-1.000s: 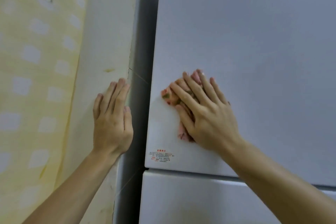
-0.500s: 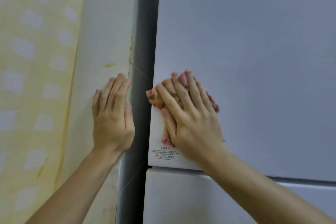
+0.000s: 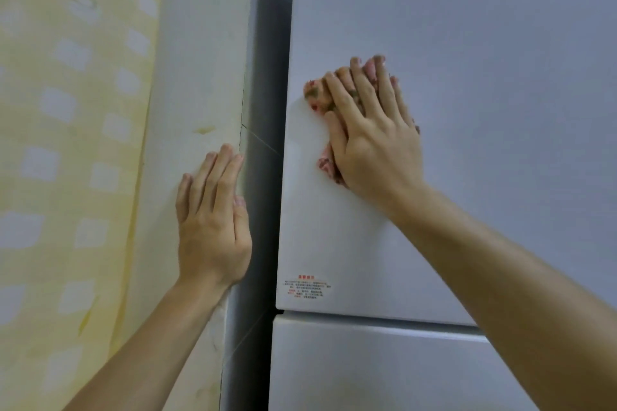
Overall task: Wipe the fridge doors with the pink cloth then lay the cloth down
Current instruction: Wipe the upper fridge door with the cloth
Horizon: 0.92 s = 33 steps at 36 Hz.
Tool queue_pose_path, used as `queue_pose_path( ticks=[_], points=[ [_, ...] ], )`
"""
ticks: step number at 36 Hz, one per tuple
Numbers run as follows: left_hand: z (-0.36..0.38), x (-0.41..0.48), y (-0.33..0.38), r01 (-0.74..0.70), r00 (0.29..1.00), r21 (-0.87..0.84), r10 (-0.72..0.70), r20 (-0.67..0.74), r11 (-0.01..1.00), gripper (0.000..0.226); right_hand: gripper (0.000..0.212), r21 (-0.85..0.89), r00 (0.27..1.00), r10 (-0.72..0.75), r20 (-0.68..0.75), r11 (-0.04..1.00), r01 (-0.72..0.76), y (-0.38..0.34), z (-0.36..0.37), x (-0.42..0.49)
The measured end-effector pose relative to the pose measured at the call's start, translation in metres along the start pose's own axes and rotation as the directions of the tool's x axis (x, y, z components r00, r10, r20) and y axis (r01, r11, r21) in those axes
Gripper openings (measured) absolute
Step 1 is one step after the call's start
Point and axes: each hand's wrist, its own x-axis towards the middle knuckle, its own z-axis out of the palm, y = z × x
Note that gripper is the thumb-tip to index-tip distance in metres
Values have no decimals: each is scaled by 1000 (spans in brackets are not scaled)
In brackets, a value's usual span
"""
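Observation:
The white upper fridge door (image 3: pixel 484 43) fills the right of the view, with the lower fridge door (image 3: pixel 367 367) below a horizontal gap. My right hand (image 3: pixel 374 130) lies flat with straight fingers, pressing the pink patterned cloth (image 3: pixel 317 97) against the upper door near its left edge. The cloth peeks out past the fingertips and under the palm; most of it is hidden. My left hand (image 3: pixel 213 220) rests flat with straight fingers on the pale wall corner (image 3: pixel 197 77) beside the fridge and holds nothing.
A dark narrow gap (image 3: pixel 263 143) separates the wall from the fridge side. Yellow checked wallpaper (image 3: pixel 66 143) covers the wall at left. A small red-printed sticker (image 3: pixel 305 287) sits at the upper door's lower left corner.
My right hand slid the cloth left toward the door's edge, then upward along it, away from the sticker. My left hand stayed on the wall corner.

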Motion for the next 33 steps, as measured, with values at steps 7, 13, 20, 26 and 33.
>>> queue_pose_path(
  ticks=[7, 13, 20, 26, 33],
  points=[
    [-1, 0, 0, -5, 1000, 5, 5, -4, 1000, 61, 51, 31, 998, -36, 45, 999, 34, -28, 3, -28],
    [-2, 1, 2, -14, 1000, 27, 14, 17, 1000, 62, 50, 117, 966, -187, 180, 979, 168, -49, -8, -110],
    [-11, 7, 40, 20, 999, -5, -20, 28, 1000, 57, 48, 92, 949, -258, 181, 965, 245, -36, -13, -132],
    [-8, 19, 86, -135, 989, -105, 140, 46, 985, 56, 50, 17, 995, -72, 65, 997, 71, 16, -30, -114],
    [19, 9, 114, -183, 978, -92, 191, 85, 979, 56, 56, -122, 963, 266, -47, 955, -270, 127, -77, -147]
  ],
)
